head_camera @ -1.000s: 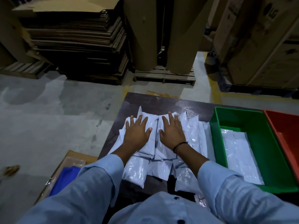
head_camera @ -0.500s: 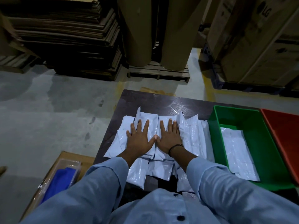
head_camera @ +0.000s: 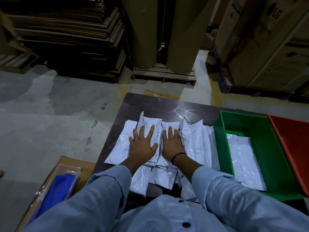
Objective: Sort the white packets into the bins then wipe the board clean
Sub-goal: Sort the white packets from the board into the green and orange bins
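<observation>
Grey concrete floor point(head_camera: 50, 123) borders the dark board point(head_camera: 150, 106) heaped with white packets point(head_camera: 197, 141).

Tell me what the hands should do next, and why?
Probably the right hand should pinch one packet at the pile's right edge and lift it toward the green bin. It and the left hand lie flat on the white packets, gripping nothing; the pile sits on the board, and that bin already holds some.

White packets point(head_camera: 197, 141) under my palms: thin glossy plastic film, crinkled. Board point(head_camera: 150, 106) past my fingertips point(head_camera: 170, 127): dark, semi-gloss w/ fine scratches. Green bin point(head_camera: 242, 124) & red bin point(head_camera: 294, 136) right of my right hand point(head_camera: 172, 143): smooth plastic; blue cloth point(head_camera: 55, 190) left of my left hand point(head_camera: 142, 146): matt.
</observation>
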A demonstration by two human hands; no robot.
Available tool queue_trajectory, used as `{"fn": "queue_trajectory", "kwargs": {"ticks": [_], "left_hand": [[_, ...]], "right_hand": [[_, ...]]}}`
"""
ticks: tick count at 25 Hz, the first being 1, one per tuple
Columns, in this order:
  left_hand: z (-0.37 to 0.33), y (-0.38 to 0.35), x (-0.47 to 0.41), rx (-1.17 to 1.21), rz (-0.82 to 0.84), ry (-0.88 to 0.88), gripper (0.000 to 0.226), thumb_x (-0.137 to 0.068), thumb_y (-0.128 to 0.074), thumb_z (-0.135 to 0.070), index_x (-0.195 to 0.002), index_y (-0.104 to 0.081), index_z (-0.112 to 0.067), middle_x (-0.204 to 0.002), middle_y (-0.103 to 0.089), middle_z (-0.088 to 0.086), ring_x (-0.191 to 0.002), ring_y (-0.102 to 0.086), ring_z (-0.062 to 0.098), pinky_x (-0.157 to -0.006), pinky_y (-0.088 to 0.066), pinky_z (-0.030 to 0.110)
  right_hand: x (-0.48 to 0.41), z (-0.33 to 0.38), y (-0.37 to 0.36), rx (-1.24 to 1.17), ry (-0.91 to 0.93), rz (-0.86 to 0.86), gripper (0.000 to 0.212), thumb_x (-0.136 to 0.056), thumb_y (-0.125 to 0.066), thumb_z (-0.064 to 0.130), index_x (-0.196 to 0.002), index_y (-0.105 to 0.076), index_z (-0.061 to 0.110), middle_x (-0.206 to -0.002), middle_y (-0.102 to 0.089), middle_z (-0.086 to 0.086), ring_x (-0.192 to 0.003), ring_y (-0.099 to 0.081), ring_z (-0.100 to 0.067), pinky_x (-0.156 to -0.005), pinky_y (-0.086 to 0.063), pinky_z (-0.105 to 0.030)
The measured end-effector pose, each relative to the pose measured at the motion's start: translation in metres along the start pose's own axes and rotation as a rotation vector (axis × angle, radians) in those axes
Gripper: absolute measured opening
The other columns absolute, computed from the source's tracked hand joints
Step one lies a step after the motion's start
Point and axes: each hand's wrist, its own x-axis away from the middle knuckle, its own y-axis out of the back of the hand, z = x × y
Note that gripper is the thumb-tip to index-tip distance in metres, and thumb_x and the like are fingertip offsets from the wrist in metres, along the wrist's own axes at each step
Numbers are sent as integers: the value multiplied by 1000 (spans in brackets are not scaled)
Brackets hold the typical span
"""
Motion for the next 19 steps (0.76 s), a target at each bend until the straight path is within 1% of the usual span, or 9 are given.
{"fn": "queue_trajectory", "kwargs": {"ticks": [2, 5, 7, 9, 11, 15, 16, 17, 19], "left_hand": [[-2, 0, 2, -32, -30, 8, 78, -98, -37, -62, -161, 2, -38, -170, -5, 10, -154, -4, 47, -121, -15, 67], [-7, -1, 7, -225, -206, -74, 76, -94, -43, -54, -161, -21, -24, -167, -21, 15, -152, -5, 53, -122, -8, 66], [-8, -4, 6, -275, -246, -181, 76, -94, -52, -48, -160, -27, -18, -165, -24, 17, -153, -8, 50, -122, -16, 63], [-8, -4, 5, -215, -214, -185, 77, -94, -56, -47, -160, -27, -20, -166, -24, 16, -152, -18, 47, -118, -29, 61], [-9, -5, 5, -151, -156, -128, 73, -96, -47, -49, -161, -23, -26, -168, -20, 11, -149, -25, 46, -115, -35, 60], [-7, -7, -5, -151, -51, -93, 69, -96, -16, -49, -161, -16, -30, -170, -9, 10, -151, -22, 44, -116, -32, 62], [-6, -7, -9, -179, -29, -103, 68, -97, -14, -49, -162, -13, -29, -170, -6, 11, -152, -20, 43, -117, -31, 62], [-8, -4, -11, -186, -28, -109, 66, -99, -18, -47, -162, -14, -28, -170, -6, 11, -152, -20, 43, -118, -29, 61], [-19, 5, -12, -154, -95, -114, 61, -102, -33, -38, -160, -25, -22, -168, -16, 13, -151, -27, 41, -121, -27, 58]], "right_hand": [[1, -2, 0, -6, 17, 0, 80, -97, -46, 30, -156, 5, 10, -162, 14, -17, -149, 11, -40, -122, 0, -51], [1, -4, 9, -49, 33, -21, 80, -95, -49, 18, -156, 2, 10, -164, 10, -14, -150, 7, -36, -123, -6, -49], [-1, -6, 18, -80, 44, -73, 80, -94, -51, 16, -156, 0, 10, -164, 9, -14, -151, 5, -35, -123, -6, -48], [-3, -9, 25, -103, 62, -147, 81, -94, -53, 13, -156, -1, 10, -164, 8, -13, -151, 6, -35, -123, -4, -46], [-5, -14, 34, -102, 82, -210, 83, -92, -54, 9, -156, -1, 10, -164, 10, -13, -151, 8, -35, -123, -1, -45], [-6, -24, 51, -118, 111, -265, 85, -89, -54, 5, -156, -2, 8, -164, 10, -15, -150, 9, -36, -123, 0, -46], [-5, -26, 54, -125, 118, -278, 85, -89, -54, 5, -156, -3, 8, -164, 10, -15, -150, 9, -36, -123, -1, -46], [-3, -28, 57, -133, 130, -285, 85, -88, -54, 4, -156, -2, 8, -164, 10, -15, -150, 9, -36, -123, -2, -46], [1, -33, 62, -142, 155, -291, 85, -87, -52, 2, -156, -2, 7, -164, 10, -15, -150, 10, -36, -123, -3, -46]]}}
